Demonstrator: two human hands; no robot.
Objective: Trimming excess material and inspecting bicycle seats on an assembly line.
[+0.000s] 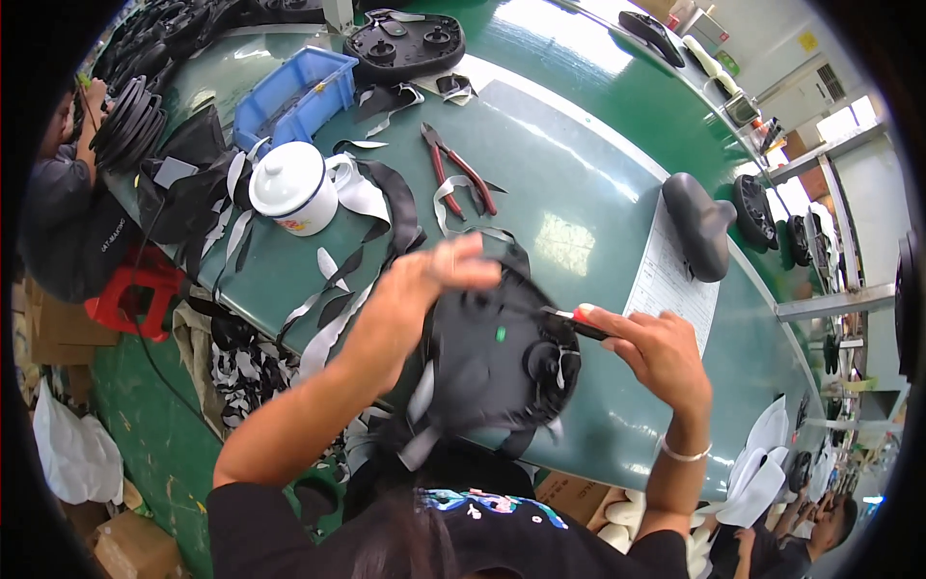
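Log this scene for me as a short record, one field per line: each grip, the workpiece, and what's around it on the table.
Left grip: motion-blurred, over the workpiece's upper-left side; contact unclear
Right grip: closed on a red-and-black tool with a metal tip
Workpiece: black molded shell, green spot on its face
Surface: green table
Beyond workpiece: red-handled pliers, handles spread
Left side: lidded white mug, blue bin behind it
Right side: black saddle, partly over a printed sheet
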